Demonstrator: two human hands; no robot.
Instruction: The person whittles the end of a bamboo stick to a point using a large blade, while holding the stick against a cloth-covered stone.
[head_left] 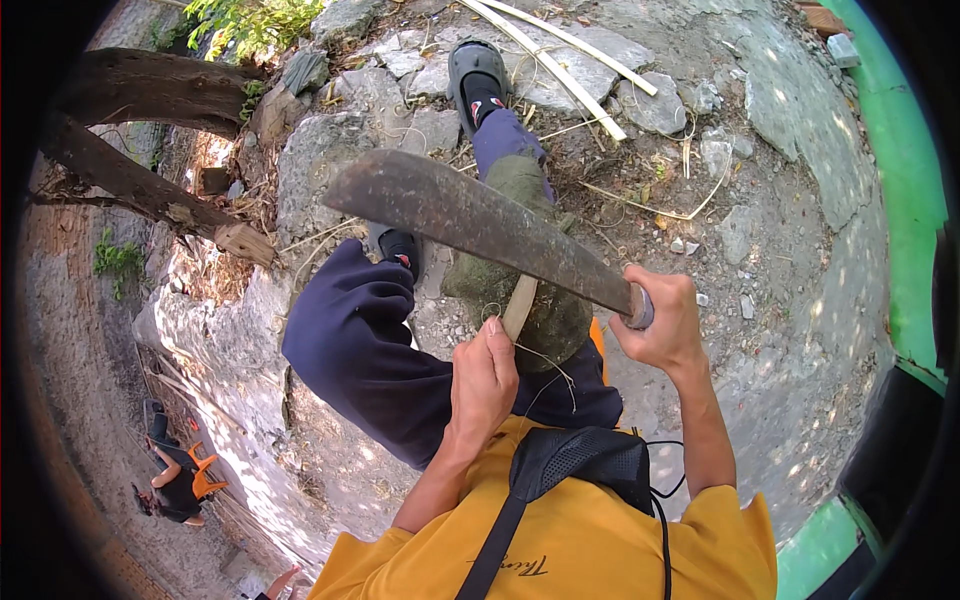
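My right hand (pixel 664 325) grips the handle of a machete (pixel 470 225). Its broad, dark, worn blade stretches leftward across my lap, tip at the left. Below the blade, my left hand (pixel 482 380) is closed around a flat, pale strip of wood or bamboo (pixel 519 306). The strip's upper end reaches the blade's edge; whether they touch I cannot tell. A thin, curled fibre (pixel 560 368) hangs beside my left hand. Under the strip, a dark green cloth pad (pixel 550 325) covers my leg.
Long pale strips (pixel 560 55) lie on the broken stone ground (pixel 800 110) beyond my feet. Thick logs (pixel 160 185) stand at the left. A green panel (pixel 905 220) runs along the right. Another person (pixel 178 480) sits at the far lower left by an orange chair (pixel 205 478).
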